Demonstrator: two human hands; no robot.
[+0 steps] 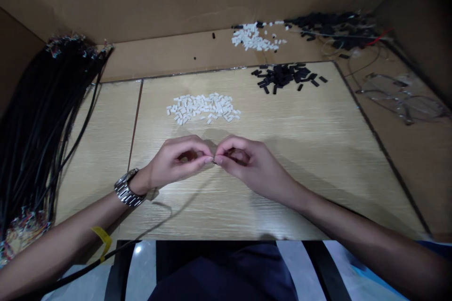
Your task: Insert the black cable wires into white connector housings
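Above the middle of the table, my left hand (pixel 181 160) and my right hand (pixel 247 162) meet fingertip to fingertip, each closed in a pinch. A thin dark cable (pixel 155 226) with a yellow tag (pixel 103 240) comes in from the lower left, over the table's front edge, up to the left fingertips. Between the two pinches a tiny dark piece shows; what the right fingers grip is mostly hidden. Just beyond the hands lies a spread of small white sleeve-like pieces (pixel 203 107). Farther right is a pile of small black rectangular pieces (pixel 282 76).
A thick bundle of black cables (pixel 42 103) with bare coloured wire ends fills the left side. Cardboard walls (pixel 158 0) enclose the table (pixel 300 150). At the back are more white pieces (pixel 252 37) and a black heap (pixel 332 28). Loose wires (pixel 395 99) lie at right.
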